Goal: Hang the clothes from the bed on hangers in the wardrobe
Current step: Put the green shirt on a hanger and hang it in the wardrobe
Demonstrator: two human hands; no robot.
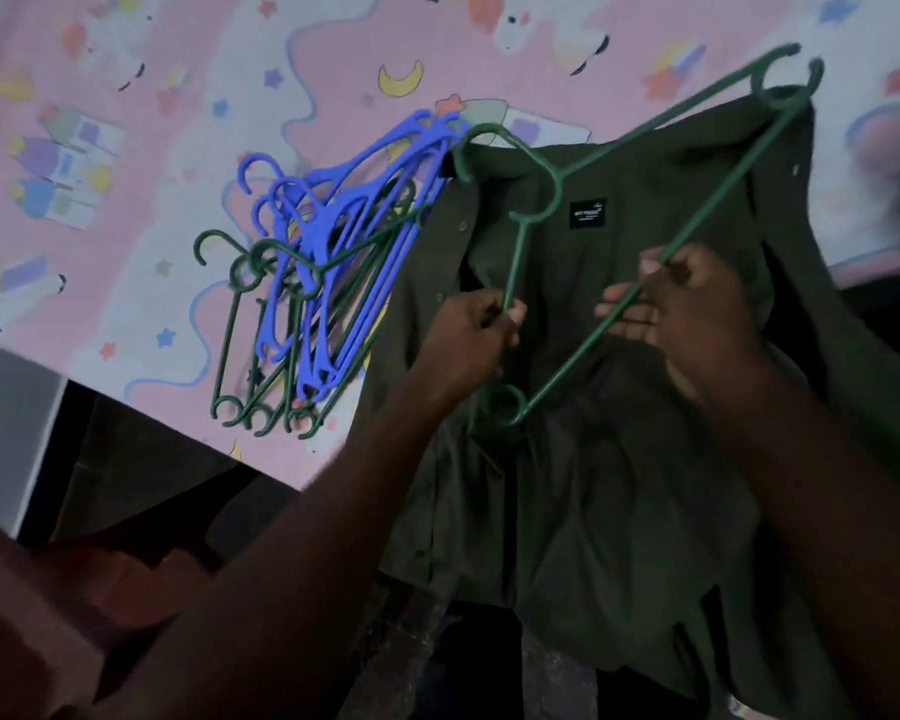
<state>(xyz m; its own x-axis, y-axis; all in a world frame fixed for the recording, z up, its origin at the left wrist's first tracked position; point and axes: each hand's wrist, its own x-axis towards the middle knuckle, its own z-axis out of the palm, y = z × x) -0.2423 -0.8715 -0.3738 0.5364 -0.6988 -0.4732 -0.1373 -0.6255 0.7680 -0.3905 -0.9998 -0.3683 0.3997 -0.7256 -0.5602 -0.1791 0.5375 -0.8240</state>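
Note:
A dark green button shirt (609,459) lies spread on the bed, collar and black label towards the far side, its lower part hanging over the bed's edge. A green plastic hanger (707,205) lies over the shirt's upper part. My left hand (468,340) grips the hanger's arm below its hook. My right hand (681,309) pinches the hanger's long bottom bar. The hanger's far corner reaches past the shirt's shoulder at the upper right.
A heap of several blue and green hangers (323,283) lies on the pink patterned bedsheet (126,200) left of the shirt. The bed's near edge runs diagonally at the lower left, with dark floor and a reddish object (48,605) beyond it.

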